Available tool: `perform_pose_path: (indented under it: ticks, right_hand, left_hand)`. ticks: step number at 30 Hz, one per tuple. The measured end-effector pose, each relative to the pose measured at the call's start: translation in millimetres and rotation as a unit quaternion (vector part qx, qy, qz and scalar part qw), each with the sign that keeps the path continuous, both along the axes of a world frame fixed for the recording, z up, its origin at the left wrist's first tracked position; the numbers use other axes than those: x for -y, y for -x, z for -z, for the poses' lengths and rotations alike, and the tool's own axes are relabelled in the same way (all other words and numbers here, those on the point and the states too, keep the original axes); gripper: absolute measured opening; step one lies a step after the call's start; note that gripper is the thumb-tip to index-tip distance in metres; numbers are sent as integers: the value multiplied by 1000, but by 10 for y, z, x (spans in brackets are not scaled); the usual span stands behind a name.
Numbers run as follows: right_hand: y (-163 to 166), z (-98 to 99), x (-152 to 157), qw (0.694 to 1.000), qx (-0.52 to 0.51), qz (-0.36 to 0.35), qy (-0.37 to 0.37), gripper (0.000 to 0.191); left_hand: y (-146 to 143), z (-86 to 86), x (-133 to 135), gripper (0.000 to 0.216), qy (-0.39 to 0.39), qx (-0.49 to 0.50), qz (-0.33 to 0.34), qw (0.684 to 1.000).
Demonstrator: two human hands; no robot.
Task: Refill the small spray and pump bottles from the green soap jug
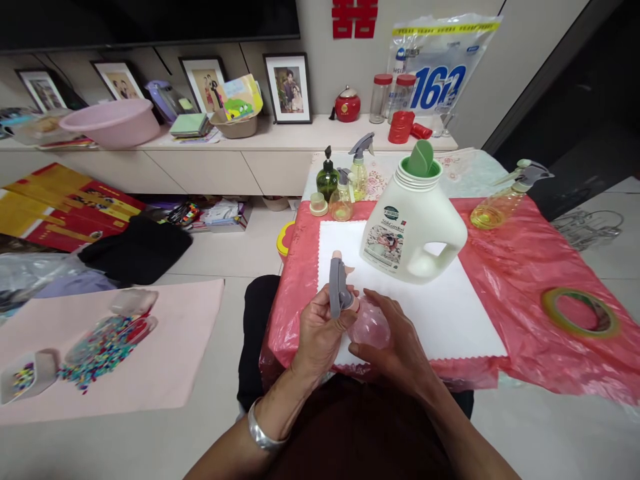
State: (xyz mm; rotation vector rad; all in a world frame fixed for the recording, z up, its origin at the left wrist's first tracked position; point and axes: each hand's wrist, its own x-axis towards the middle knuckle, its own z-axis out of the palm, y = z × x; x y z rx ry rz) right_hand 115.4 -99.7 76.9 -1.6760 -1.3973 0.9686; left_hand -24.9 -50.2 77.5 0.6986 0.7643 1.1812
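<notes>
My left hand point(320, 333) grips the grey trigger head point(339, 288) of a small pink spray bottle point(371, 325). My right hand point(397, 347) wraps around the bottle's round clear-pink body from the right. Both hands hold it over the near edge of a white cloth point(465, 313) on a table covered in red plastic point(520, 267). A large white detergent jug point(413, 227) with a green flip cap stands just behind the hands.
A yellow-liquid spray bottle point(500, 203) lies at the table's right. Small bottles point(343, 190) cluster at the back left. A tape roll point(580, 312) lies at the right. A pink mat with coloured beads point(107, 340) sits on the floor to the left.
</notes>
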Motion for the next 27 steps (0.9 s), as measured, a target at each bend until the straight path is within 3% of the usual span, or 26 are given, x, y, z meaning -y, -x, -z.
perform_pose_path:
  ticks: [10,15,18,22,27]
  right_hand:
    - [-28,-50,-4,999,-46,-23,-7,78]
    - [-23,-55,10,999,-31,-21,-11,77]
    - [-44,-49,14,999,-38,-27,-15,79]
    - [-71,-50,7,997,-60,-38,-5,80]
    - [-62,-66,8,994,-100,-52,19,75]
  left_hand:
    - [64,95,28,30,-79,-26,44,996]
    - [20,103,59,37,-98,-53,10,994]
    - [9,60,37,38,-98,-54,8,994]
    - [22,-36,-11,35,-88,-30,63,994]
    - [43,-52,-40,31,-62,-4,51,997]
